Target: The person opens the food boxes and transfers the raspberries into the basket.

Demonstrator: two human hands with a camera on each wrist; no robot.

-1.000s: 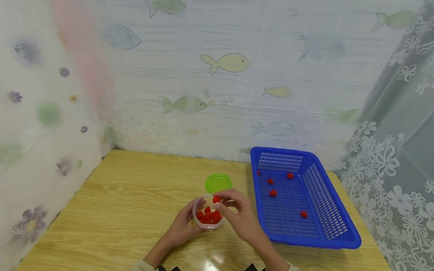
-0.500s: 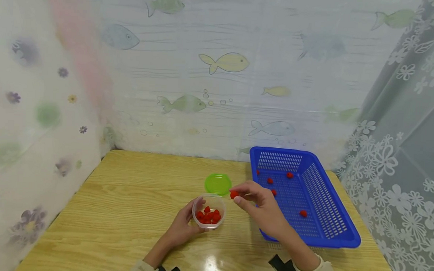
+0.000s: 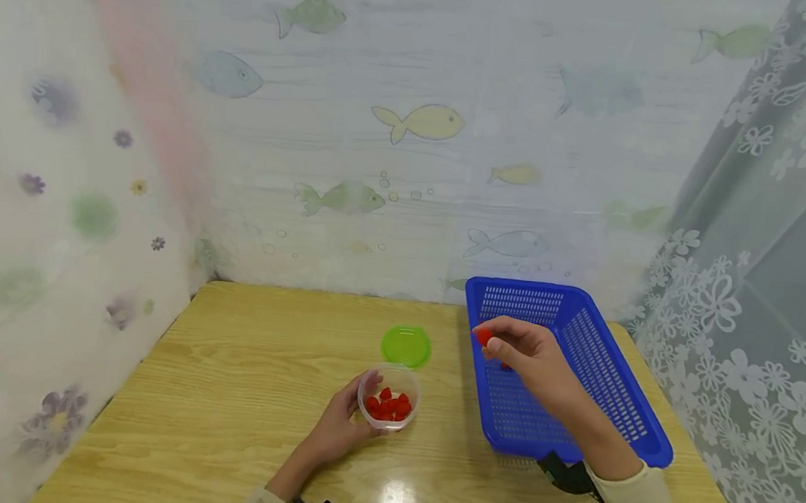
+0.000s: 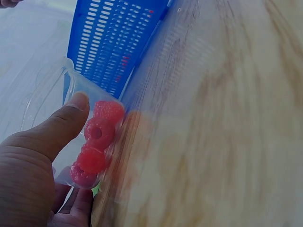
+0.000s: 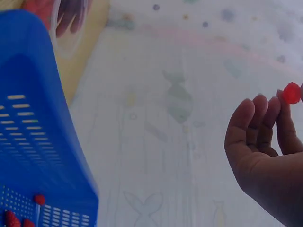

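Observation:
My left hand [image 3: 338, 427] holds a clear plastic tub [image 3: 389, 372] standing on the table, thumb on the near wall and fingers behind. Several red raspberries [image 4: 99, 133] lie at the bottom of that tub. Between thumb and fingertips, my right hand [image 3: 533, 358] pinches a single raspberry [image 5: 292, 93] above the left side of a blue plastic basket [image 3: 630, 385]. A raspberry [image 3: 505, 366] on the basket floor peeks out below the right hand, which hides much of the floor. More raspberries [image 5: 12, 219] show inside the basket in the right wrist view.
A green round lid [image 3: 406, 347] lies flat on the wooden table [image 3: 256, 365], just behind the tub. Curtains with fish [image 3: 429, 123] and flower prints hang along the back and both sides. The basket takes up the table's right side.
The right hand has carried its raspberry from over the tub rightward and up to above the basket. The left hand and the tub have stayed in place.

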